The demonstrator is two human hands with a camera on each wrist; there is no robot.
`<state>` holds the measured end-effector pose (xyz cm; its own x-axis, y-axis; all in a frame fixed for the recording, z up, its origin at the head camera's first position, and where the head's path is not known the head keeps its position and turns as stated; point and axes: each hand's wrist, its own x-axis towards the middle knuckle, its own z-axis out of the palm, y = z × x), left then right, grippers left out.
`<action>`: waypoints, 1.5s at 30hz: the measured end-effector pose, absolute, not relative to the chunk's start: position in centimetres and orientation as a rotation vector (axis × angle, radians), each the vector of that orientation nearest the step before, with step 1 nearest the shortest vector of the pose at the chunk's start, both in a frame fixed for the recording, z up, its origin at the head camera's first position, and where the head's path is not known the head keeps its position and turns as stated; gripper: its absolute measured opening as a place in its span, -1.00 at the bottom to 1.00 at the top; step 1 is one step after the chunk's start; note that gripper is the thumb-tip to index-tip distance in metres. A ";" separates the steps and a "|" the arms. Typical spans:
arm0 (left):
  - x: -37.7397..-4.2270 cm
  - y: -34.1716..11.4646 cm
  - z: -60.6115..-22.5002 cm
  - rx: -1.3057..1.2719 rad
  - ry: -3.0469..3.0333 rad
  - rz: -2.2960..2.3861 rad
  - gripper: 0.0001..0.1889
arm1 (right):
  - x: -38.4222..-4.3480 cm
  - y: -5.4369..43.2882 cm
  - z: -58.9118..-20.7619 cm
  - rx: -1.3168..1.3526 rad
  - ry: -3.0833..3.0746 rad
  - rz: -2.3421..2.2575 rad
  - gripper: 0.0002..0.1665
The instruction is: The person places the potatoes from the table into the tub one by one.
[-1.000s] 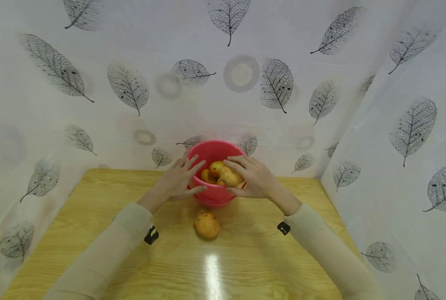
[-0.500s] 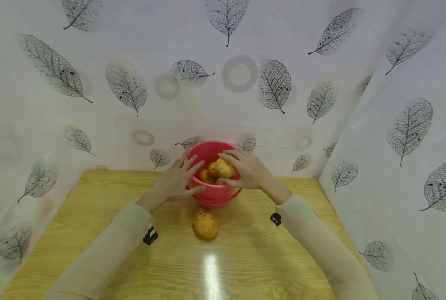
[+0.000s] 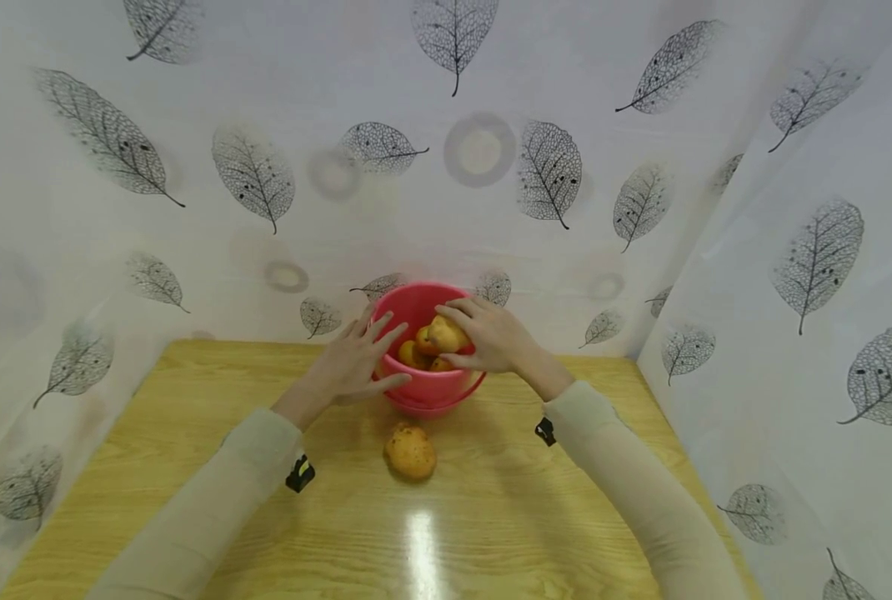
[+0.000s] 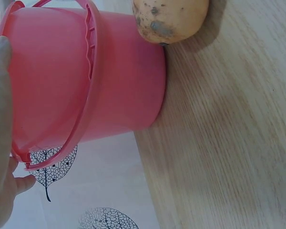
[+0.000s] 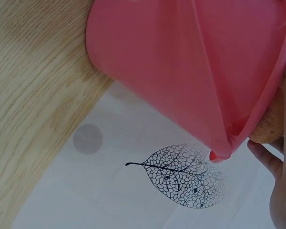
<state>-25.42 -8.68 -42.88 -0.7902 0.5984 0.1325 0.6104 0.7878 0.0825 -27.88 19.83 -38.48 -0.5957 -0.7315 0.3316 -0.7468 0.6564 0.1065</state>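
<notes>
A pink bucket (image 3: 425, 390) with a handle stands on the table, several yellow-brown potatoes (image 3: 412, 355) inside it. At its left rim, my left hand (image 3: 344, 362) rests with fingers spread and mostly straight; the left wrist view shows the thumb (image 4: 0, 62) lying along the rim. My right hand (image 3: 494, 333) holds a potato (image 3: 448, 333) between thumb and fingers over the right part of the bucket's opening. Part of that potato (image 5: 269, 124) shows beside the rim in the right wrist view. Another potato (image 3: 411, 452), spotted, lies on the table in front of the bucket.
The wooden table (image 3: 326, 533) ends at the back against a white leaf-printed sheet (image 3: 416, 217), close behind the bucket. A similar sheet (image 3: 761, 400) hangs along the right side. The bucket's handle (image 4: 93, 81) hangs down its outside.
My right hand has moved left and slightly up with its potato, from the right rim to farther over the opening. The left hand and the potato on the table have stayed put.
</notes>
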 end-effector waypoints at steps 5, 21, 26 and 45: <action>-25.3 -8.7 -42.9 -0.975 -2.871 -0.178 -0.04 | -28.4 19.7 -38.4 1.142 -2.604 0.054 -0.09; -25.5 -8.7 -43.0 -0.975 -2.876 -0.193 -0.04 | -29.4 18.3 -37.7 1.149 -2.824 -0.165 -0.07; -25.4 -8.7 -42.8 -0.974 -2.888 -0.199 -0.03 | -29.5 18.1 -37.7 1.141 -2.857 -0.207 -0.06; -25.5 -8.7 -43.0 -0.979 -2.852 -0.204 -0.04 | -29.1 18.8 -37.9 1.185 -2.663 -0.165 -0.13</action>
